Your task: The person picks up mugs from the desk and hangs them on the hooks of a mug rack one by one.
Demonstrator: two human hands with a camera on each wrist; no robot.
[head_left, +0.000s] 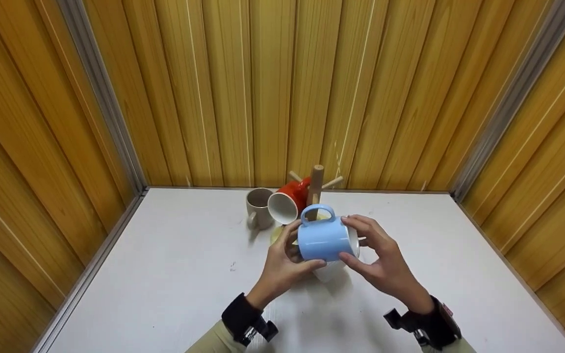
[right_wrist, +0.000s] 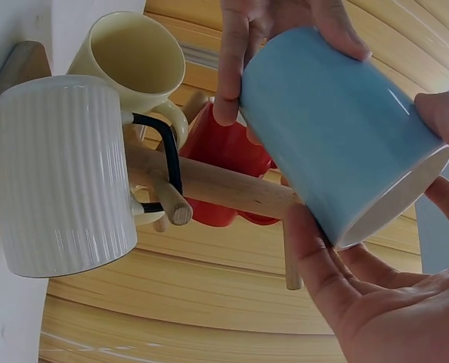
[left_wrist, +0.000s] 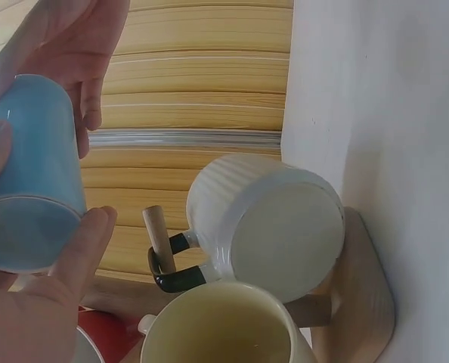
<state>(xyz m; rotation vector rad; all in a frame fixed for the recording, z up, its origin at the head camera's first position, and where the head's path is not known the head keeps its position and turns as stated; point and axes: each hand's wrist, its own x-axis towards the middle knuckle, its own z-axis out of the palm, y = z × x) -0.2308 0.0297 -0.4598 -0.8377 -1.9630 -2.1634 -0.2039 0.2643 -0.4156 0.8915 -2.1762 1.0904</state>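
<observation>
Both hands hold a light blue mug (head_left: 322, 241) on its side in front of the mug tree, its handle (head_left: 318, 210) up and its white mouth turned to the right. My left hand (head_left: 282, 262) grips the base end, thumb on the near side and fingers partly hidden behind. At the rim end, my right hand (head_left: 388, 262) holds the mug between thumb and fingers. The wooden post (head_left: 315, 184) of the mug tree rises just behind the handle. From one peg (right_wrist: 178, 210) hangs a white ribbed mug (right_wrist: 62, 178) by its dark handle.
A red mug (head_left: 296, 190) hangs tilted on the tree's left side, with a pale yellow mug (right_wrist: 134, 60) lower down. Left of them a grey-beige mug (head_left: 263, 215) stands upright on the white table (head_left: 179, 264). Wood-patterned walls (head_left: 272, 98) enclose the back and sides.
</observation>
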